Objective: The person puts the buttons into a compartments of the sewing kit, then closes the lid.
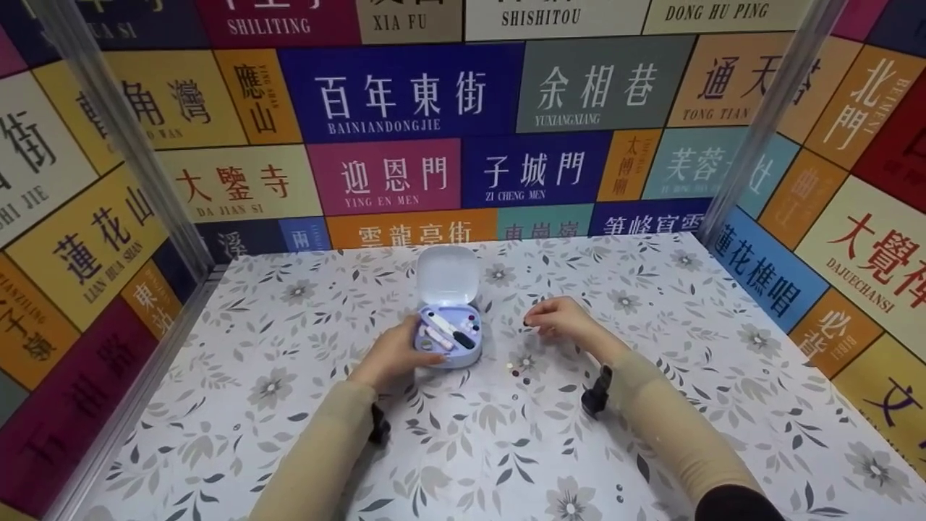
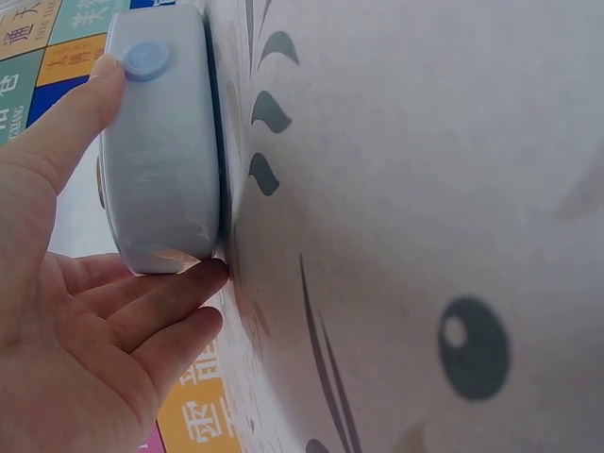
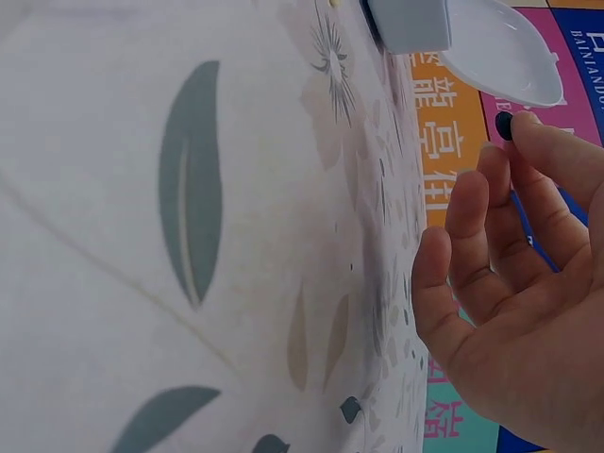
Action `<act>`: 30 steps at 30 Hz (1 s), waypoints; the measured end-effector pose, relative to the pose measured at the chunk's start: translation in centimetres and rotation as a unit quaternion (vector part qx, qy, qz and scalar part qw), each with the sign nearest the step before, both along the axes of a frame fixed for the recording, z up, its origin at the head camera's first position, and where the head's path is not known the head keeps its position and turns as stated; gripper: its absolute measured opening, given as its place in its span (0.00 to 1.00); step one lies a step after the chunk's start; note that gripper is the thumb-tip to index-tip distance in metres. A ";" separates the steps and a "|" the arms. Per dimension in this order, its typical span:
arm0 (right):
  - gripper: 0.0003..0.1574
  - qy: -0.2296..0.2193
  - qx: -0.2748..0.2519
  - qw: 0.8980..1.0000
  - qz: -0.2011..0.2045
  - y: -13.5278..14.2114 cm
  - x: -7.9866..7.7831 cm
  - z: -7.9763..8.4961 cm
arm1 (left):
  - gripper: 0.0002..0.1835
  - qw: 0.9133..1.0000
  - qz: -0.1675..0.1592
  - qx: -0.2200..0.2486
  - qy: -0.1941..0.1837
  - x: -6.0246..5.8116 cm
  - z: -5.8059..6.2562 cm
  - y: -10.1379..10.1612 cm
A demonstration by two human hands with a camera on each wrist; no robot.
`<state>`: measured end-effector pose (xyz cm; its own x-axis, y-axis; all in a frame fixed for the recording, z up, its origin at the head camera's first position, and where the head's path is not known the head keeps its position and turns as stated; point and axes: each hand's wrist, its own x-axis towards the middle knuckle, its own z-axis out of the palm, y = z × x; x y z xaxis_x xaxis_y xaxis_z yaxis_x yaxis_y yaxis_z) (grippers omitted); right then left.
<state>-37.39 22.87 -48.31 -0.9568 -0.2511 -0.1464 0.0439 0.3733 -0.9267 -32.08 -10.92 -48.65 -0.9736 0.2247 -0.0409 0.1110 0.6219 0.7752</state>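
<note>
Beige sleeves (image 1: 669, 409) reach in from the foreground over a flower-printed tabletop (image 1: 217, 412), black bands at both wrists. At the end of one, the person's right hand (image 1: 568, 322) pinches a small dark bead (image 3: 504, 125) at the fingertips, the other fingers loosely bent, the bead apart from the table and to the right of a pale lavender case (image 1: 463, 359). The left hand (image 1: 394, 354) grips that case, thumb at the front beside a round blue button (image 2: 146, 60), fingers around the side. The case sits flat, its white lid (image 1: 448, 276) raised at the back; inside lie a white-and-black stick (image 1: 448, 331), a pink piece (image 1: 438, 339) and, at the right, a cluster of small beads (image 1: 472, 323). A few loose beads (image 1: 515, 373) rest on the cloth between the case and the right forearm. Beyond stand walls (image 1: 405, 94) of colored street-name panels.

The pinch looks the likeliest point of trouble: so tiny a bead, held only at its edge, could slip under uneven pressure and be lost among the dark printed leaves. A tug from the left hand might tip the case and mix its contents; a low sweep of the right could scatter the loose beads.
</note>
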 end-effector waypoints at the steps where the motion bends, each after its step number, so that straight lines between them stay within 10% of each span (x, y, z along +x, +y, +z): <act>1: 0.13 0.000 -0.004 1.000 0.000 0.0 0.0 0.0 | 0.56 1.000 0.001 0.003 -0.001 0.1 0.0 0.0; 30: 0.15 0.021 0.025 0.999 0.007 -1.0 -0.3 1.6 | 0.55 1.000 -0.003 0.001 0.002 0.1 0.0 0.1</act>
